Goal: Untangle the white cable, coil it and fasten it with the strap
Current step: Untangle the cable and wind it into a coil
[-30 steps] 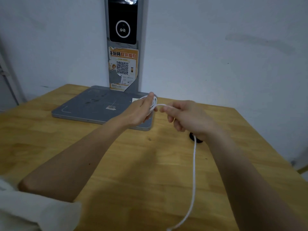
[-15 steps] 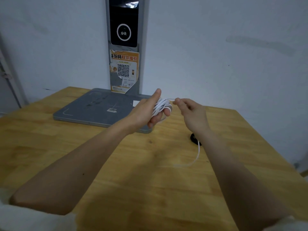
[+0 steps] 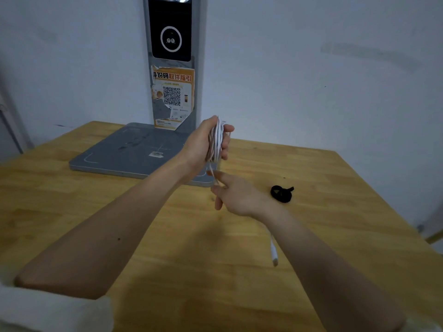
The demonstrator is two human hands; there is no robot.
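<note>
**Cable coiled in left hand, strap lying on desk**

Left hand (image 3: 203,142) is raised above the desk, fingers curled round a bundle of white cable (image 3: 217,140) loops. Right hand (image 3: 236,195) sits just below it, thumb and fingers pinching the loose strand that drops from the coil. The strand passes behind the right forearm; its plug end (image 3: 274,254) shows near the desk, below the right wrist; touching the surface or not, cannot tell.

Black strap (image 3: 281,193) lies curled on the desk (image 3: 72,207), just to the right of the right hand, not touched.

The desk is light, yellowish wood with visible plank seams, pushed into a corner. A flat grey base plate (image 3: 124,152) sits at the back of it, with a grey post (image 3: 199,92) rising against the wall. The post carries a black panel (image 3: 170,29) with a white ring, and a torn orange QR sticker (image 3: 173,97) below. Walls (image 3: 311,80) are plain pale grey-blue, scuffed. Dim light. White sleeve (image 3: 48,310) shows at lower left.
</note>
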